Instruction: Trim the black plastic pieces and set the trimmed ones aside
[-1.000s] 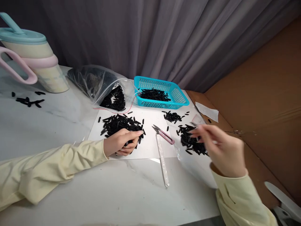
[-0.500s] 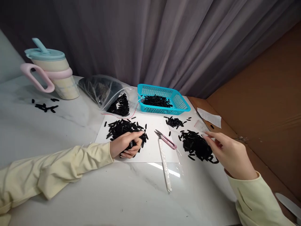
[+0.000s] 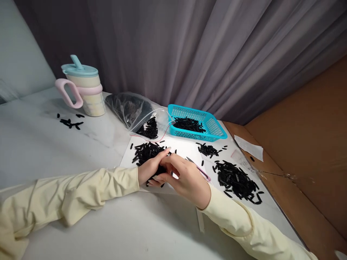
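Left hand: the left hand [image 3: 150, 168] lies curled on the near side of the black pile [image 3: 146, 152], fingers closed loosely over a few of its pieces.
Right hand: the right hand [image 3: 187, 179] is right up against the left one, fingertips touching it and pinched together; what they grip, I cannot tell.
Black pile: short, matte black sticks with rounded ends, heaped on a smooth white sheet [image 3: 184, 150] mid-desk.
Snips: thin metal blades with a pink handle [image 3: 202, 172], just beside the right wrist.
Second pile: more black sticks [image 3: 237, 180] spread flat toward the right edge of the desk.
Basket: bright blue perforated plastic basket [image 3: 214, 127] at the back, holding black sticks.
Bag: crinkled clear plastic bag [image 3: 130, 108] left of the basket, spilling sticks.
Cup: cream cup [image 3: 84, 90], blue lid, pink loop handle, far left corner.
Desk: glossy white marble-look desk [image 3: 40, 144].
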Demonstrator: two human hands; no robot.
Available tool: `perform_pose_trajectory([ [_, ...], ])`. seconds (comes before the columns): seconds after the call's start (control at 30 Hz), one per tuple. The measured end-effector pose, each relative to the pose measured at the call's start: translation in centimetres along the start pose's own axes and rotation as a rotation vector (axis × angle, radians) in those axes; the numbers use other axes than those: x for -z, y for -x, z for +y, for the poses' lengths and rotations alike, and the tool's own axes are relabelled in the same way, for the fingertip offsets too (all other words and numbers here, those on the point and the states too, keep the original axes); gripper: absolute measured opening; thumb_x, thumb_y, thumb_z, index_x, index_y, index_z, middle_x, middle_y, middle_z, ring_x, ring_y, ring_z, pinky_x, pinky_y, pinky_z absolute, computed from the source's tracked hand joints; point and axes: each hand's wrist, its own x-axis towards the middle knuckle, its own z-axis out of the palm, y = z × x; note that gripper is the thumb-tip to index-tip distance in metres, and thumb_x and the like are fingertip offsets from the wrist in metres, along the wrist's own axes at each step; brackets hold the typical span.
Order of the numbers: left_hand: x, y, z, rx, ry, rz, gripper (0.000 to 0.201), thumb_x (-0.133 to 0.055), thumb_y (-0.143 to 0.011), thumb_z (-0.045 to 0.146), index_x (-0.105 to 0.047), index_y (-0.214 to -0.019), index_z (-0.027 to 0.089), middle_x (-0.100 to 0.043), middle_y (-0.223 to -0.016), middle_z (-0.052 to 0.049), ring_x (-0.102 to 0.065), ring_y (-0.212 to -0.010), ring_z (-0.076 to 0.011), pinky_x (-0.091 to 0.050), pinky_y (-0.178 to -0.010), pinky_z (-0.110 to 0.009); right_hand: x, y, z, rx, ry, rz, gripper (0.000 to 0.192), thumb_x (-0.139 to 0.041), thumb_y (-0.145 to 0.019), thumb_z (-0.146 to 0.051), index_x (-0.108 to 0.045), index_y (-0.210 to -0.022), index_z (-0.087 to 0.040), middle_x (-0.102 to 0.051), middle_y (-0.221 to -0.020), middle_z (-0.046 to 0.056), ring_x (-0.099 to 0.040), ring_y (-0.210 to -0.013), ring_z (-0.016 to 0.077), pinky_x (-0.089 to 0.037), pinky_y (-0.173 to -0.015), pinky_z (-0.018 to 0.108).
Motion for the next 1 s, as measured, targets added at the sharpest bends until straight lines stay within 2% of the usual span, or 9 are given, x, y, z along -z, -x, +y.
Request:
perform_pose_trajectory([
  [0.23,0.0,0.0,0.1,0.05,0.001,-0.147,0.069,-0.026,-0.068,0.08,-0.046,-0.053,0.016,-0.023,-0.036,0.006,-0.016,-0.029,-0.0045,-0.004,-0.03,-0.021,1.0,0.1,0.1,-0.096,-0.218,-0.155,0.014,-0.057,-0.078,-0.016,-0.044,-0.074,-0.019,-0.041,-0.054,-0.007,-0.031,-0.045,0.0069,-0.028,-0.044,0.02],
  [0.4,-0.1,0.0,0.4,0.098,-0.021,-0.151,0.068,-0.028,-0.065,0.083,-0.034,-0.047,0.018,-0.026,-0.039,0.006,-0.017,-0.03,-0.0034,-0.005,-0.031,-0.021,1.5,0.2,0.9,-0.156,-0.414,-0.191,0.007,-0.052,-0.083,-0.019,-0.047,-0.078,-0.018,-0.049,-0.059,-0.003,-0.041,-0.047,0.0073,-0.034,-0.044,0.019],
  [0.53,0.2,-0.1,0.0,0.082,-0.095,-0.139,0.067,-0.03,-0.066,0.081,-0.041,-0.052,0.016,-0.027,-0.041,0.007,-0.017,-0.031,-0.0033,-0.007,-0.03,-0.019,2.0,0.8,1.1,-0.346,-0.744,-0.198,0.014,-0.054,-0.084,-0.029,-0.047,-0.081,-0.017,-0.05,-0.058,-0.004,-0.043,-0.039,0.0054,-0.036,-0.038,0.017],
  [0.63,0.4,-0.2,0.0,0.05,-0.144,-0.15,0.065,-0.032,-0.072,0.076,-0.042,-0.049,0.015,-0.025,-0.04,0.007,-0.016,-0.031,-0.0034,-0.008,-0.03,-0.018,2.0,2.0,1.2,-0.431,-0.994,-0.162,0.02,-0.058,-0.082,-0.033,-0.045,-0.083,-0.017,-0.06,-0.07,0.001,-0.057,-0.048,0.0105,-0.045,-0.039,0.02],
  [0.73,0.4,-0.1,0.1,0.031,-0.19,-0.169,0.063,-0.034,-0.076,0.07,-0.035,-0.043,0.016,-0.021,-0.036,0.007,-0.015,-0.029,-0.0033,-0.008,-0.03,-0.018,1.6,3.7,1.4,-0.47,-1.12,-0.084,0.021,-0.061,-0.081,-0.03,-0.045,-0.079,-0.017,-0.065,-0.076,0.005,-0.063,-0.052,0.0137,-0.048,-0.039,0.022],
  [0.87,0.4,0.1,0.3,0.029,-0.222,-0.188,0.061,-0.039,-0.078,0.065,-0.034,-0.041,0.016,-0.021,-0.034,0.007,-0.015,-0.028,-0.003,-0.008,-0.029,-0.018,1.0,5.3,1.8,-0.539,-1.167,0.056,0.023,-0.07,-0.073,-0.023,-0.05,-0.068,-0.014,-0.069,-0.069,0.007,-0.061,-0.044,0.0122,-0.048,-0.04,0.021],
  [1.0,0.6,0.2,0.1,0.021,-0.234,-0.205,0.06,-0.043,-0.077,0.063,-0.033,-0.041,0.016,-0.022,-0.034,0.007,-0.017,-0.029,-0.0028,-0.01,-0.03,-0.018,0.3,5.4,1.7,-0.592,-1.148,0.196,0.016,-0.078,-0.06,-0.018,-0.064,-0.061,-0.011,-0.068,-0.067,0.005,-0.054,-0.038,0.0077,-0.046,-0.037,0.02],
])
